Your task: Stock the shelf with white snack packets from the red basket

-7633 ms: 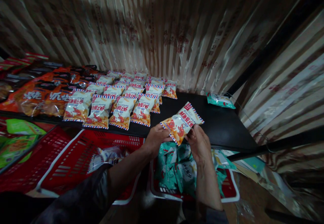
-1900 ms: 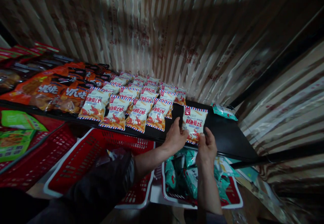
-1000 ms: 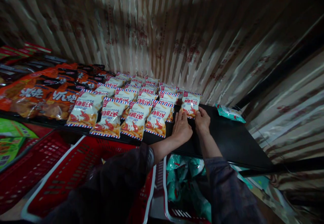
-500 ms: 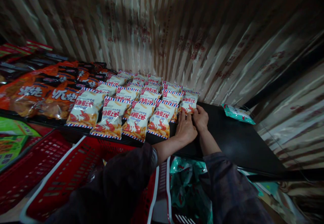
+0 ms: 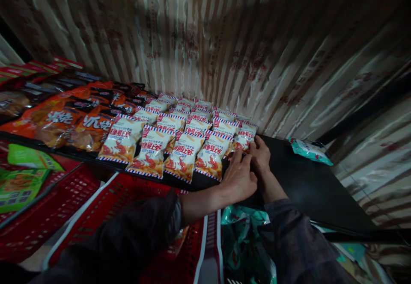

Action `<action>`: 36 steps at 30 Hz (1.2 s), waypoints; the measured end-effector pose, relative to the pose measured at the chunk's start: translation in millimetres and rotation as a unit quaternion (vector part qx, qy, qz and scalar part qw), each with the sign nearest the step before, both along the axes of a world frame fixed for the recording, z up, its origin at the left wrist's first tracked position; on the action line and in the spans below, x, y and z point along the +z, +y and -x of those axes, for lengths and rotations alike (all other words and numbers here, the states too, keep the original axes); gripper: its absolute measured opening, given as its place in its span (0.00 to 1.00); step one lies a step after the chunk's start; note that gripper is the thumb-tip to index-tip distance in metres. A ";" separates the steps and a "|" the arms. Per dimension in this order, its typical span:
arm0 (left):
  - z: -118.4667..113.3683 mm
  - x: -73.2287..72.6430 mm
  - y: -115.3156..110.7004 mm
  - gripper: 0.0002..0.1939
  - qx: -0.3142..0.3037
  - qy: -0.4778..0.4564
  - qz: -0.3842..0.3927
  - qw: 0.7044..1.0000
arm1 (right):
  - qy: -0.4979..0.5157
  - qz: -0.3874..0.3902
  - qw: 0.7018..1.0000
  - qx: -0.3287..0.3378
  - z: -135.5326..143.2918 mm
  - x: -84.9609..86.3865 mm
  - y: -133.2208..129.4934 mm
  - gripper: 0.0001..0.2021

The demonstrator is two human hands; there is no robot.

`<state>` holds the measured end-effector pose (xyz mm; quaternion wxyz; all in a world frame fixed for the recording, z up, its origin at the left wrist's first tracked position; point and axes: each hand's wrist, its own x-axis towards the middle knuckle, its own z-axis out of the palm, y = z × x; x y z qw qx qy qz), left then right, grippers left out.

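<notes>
White snack bags [image 5: 185, 153] with red lettering, shrimp pictures and striped edges stand in several leaning rows on a black shelf [image 5: 308, 185]. At the right end of these rows is one such snack bag [image 5: 244, 135]. My left hand [image 5: 239, 177] is at its lower edge, fingers stretched out and the palm free of anything. On that bag's lower right side my right hand [image 5: 261, 155] has its fingers bent against the edge; part of its grip is hidden.
Orange and black snack bags [image 5: 75, 121] fill the shelf's left. A teal packet [image 5: 310, 150] lies at the back right. Below the front edge are red baskets [image 5: 128, 190], a basket with teal bags [image 5: 247, 241] and green packets [image 5: 25, 185]. A striped curtain [image 5: 199, 40] hangs behind.
The view has shifted, so the shelf appears farther right. My left hand has drawn slightly down from the end bag. My right hand stays at its right side.
</notes>
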<state>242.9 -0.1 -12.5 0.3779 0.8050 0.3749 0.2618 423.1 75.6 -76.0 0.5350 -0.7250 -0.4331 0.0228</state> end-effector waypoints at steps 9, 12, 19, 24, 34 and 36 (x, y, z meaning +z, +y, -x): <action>111.4 -7.2 -19.3 0.24 -0.039 0.032 -0.176 0.983 | -0.024 -0.048 0.997 0.057 85.4 27.9 -59.8 0.24; 145.9 -15.6 -27.3 0.25 -0.054 0.048 -0.210 0.975 | -0.022 -0.033 0.996 0.081 114.4 26.6 -79.2 0.24; 199.6 -34.9 -37.2 0.24 -0.038 0.080 -0.280 0.956 | -0.013 0.030 0.995 0.098 150.3 9.3 -92.1 0.35; 213.0 -43.8 -25.8 0.24 -0.004 0.132 -0.305 0.943 | -0.003 0.058 0.995 0.085 160.7 -6.0 -88.7 0.37; 203.6 -55.2 -6.0 0.23 -0.008 0.152 -0.341 0.928 | 0.079 -0.011 0.993 0.092 151.7 -18.2 -84.2 0.32; 202.3 -61.4 -8.0 0.23 -0.022 0.148 -0.347 0.926 | 0.089 -0.020 0.992 0.089 150.1 -18.8 -84.9 0.31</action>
